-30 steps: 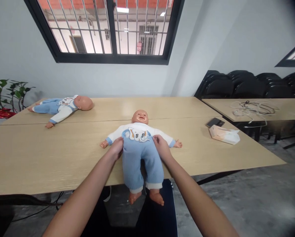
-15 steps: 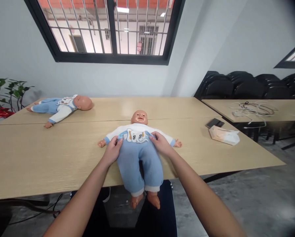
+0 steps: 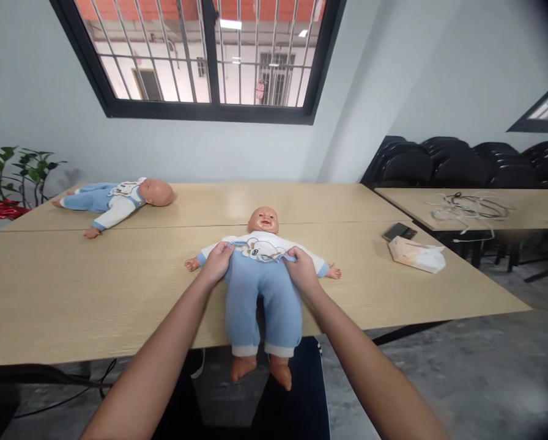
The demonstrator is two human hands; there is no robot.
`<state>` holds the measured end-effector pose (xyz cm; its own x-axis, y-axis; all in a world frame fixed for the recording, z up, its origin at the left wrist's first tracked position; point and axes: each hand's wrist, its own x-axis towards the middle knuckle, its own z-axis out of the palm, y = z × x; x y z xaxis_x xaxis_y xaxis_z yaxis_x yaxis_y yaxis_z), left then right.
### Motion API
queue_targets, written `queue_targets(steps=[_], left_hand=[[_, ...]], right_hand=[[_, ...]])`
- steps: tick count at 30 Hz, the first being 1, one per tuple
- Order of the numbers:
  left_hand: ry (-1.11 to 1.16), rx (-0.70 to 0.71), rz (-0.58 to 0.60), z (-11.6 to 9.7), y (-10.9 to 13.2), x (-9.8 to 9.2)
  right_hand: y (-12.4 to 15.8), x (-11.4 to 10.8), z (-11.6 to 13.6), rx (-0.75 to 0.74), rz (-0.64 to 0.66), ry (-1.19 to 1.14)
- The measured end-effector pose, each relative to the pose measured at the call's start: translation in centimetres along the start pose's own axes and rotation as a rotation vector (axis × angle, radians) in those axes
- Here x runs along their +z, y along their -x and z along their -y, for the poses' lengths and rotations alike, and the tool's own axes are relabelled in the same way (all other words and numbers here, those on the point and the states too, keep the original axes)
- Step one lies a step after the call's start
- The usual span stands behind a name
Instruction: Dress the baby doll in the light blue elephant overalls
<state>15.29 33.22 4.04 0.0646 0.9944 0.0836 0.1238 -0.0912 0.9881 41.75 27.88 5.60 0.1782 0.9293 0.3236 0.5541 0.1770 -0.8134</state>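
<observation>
A baby doll (image 3: pixel 263 220) lies on its back at the front edge of the table, arms spread, legs hanging over the edge. It wears a white top with blue cuffs, a cartoon animal print (image 3: pixel 262 249) across the chest, and blue trousers (image 3: pixel 260 284) with white hems. My left hand (image 3: pixel 218 261) pinches the trousers' upper edge at the left side of the doll's chest. At the opposite side, my right hand (image 3: pixel 301 269) grips the same blue edge, pulling it taut. Both sets of fingertips are partly hidden by the cloth.
A second doll (image 3: pixel 122 198) in similar clothes lies at the back left of the wooden table (image 3: pixel 118 293). To the right are a phone (image 3: pixel 399 231) and a tissue pack (image 3: pixel 416 253). Cables (image 3: pixel 473 206) lie on another table; black chairs (image 3: pixel 405 164) stand stacked behind.
My hands have shifted the trousers' upper edge, and the chest print is now bunched and tilted. The doll's feet have swung slightly left, and the view has tilted a little.
</observation>
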Motion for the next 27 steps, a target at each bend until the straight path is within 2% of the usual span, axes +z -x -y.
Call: queue_targets(steps=[2, 6, 8, 10, 12, 13, 15, 17, 20, 23, 25, 27], left_hand=[[0.041, -0.041, 0.049, -0.1, -0.1, -0.2], [0.075, -0.075, 0.059, -0.1, 1.7, -1.1], [0.095, -0.085, 0.098, 0.0, 3.0, -2.0], [0.097, -0.102, 0.192, 0.0, 4.1, -2.9], [0.013, -0.096, 0.258, 0.0, 4.7, -3.5], [-0.047, -0.075, 0.254, 0.0, 4.8, -3.6], [-0.107, -0.011, 0.203, 0.0, 4.6, -3.4], [-0.036, 0.028, 0.167, 0.1, 4.1, -3.0], [0.075, 0.011, 0.156, 0.1, 3.7, -2.4], [0.096, -0.016, 0.272, 0.0, 4.1, -2.6], [0.085, -0.007, 0.377, -0.2, 4.7, -2.9], [0.047, 0.011, 0.388, -0.3, 5.1, -3.0]], right_hand=[[-0.3, 0.0, 0.2, -0.005, -0.027, 0.082], [-0.3, -0.2, -0.4, 0.117, 0.1, 0.155], [0.0, -0.9, -0.8, 0.137, 0.162, 0.044], [0.3, -1.9, -1.2, 0.133, 0.251, -0.114], [0.6, -2.9, -1.4, 0.143, 0.345, -0.235], [0.7, -3.3, -1.4, 0.15, 0.367, -0.276], [0.7, -3.6, -1.5, 0.149, 0.367, -0.334], [0.6, -3.3, -1.4, 0.132, 0.337, -0.338], [0.9, -2.5, -1.2, 0.082, 0.242, -0.174], [1.9, -2.2, -1.2, 0.019, 0.179, -0.016], [2.6, -2.5, -1.5, -0.009, 0.22, -0.021], [3.2, -2.9, -1.8, -0.029, 0.257, -0.024]])
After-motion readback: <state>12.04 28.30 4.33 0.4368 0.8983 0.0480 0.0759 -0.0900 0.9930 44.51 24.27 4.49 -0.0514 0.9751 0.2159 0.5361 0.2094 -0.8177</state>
